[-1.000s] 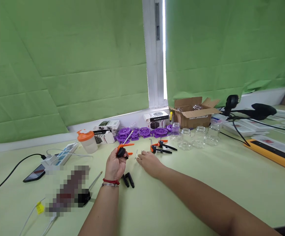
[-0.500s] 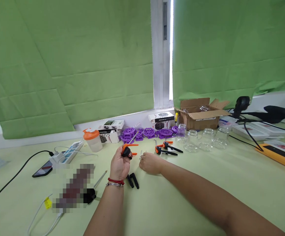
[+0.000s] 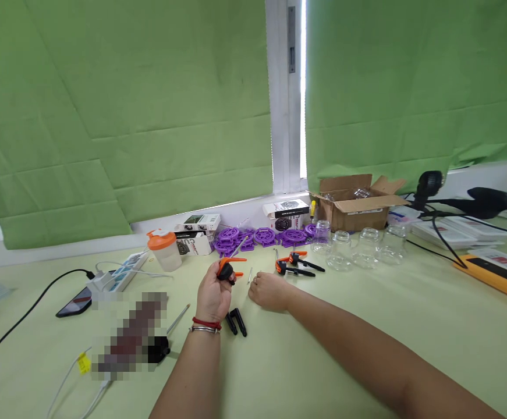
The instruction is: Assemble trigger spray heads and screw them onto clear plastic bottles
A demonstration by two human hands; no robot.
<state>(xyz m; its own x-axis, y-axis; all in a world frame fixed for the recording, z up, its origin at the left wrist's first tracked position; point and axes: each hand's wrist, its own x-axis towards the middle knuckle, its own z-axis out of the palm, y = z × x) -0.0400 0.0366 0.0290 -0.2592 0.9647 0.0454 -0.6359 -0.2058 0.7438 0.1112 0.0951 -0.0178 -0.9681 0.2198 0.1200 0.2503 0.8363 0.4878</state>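
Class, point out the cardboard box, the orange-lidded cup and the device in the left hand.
Cardboard box (image 3: 355,220): head view, front wall.
Orange-lidded cup (image 3: 168,257): head view, translucent body.
Orange-and-black device (image 3: 225,271): head view, black part.

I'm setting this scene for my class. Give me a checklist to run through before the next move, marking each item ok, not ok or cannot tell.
1. Left grip holding the orange-and-black part: ok.
2. Right grip secure on the thin metal rod: cannot tell; the rod shows right beside it, but any contact is hidden.
3. Two black pieces within view: ok, lying on the table near the left wrist.
4. Clear jars apart from both hands: ok.
5. Cardboard box closed: not ok; its flaps stand open.
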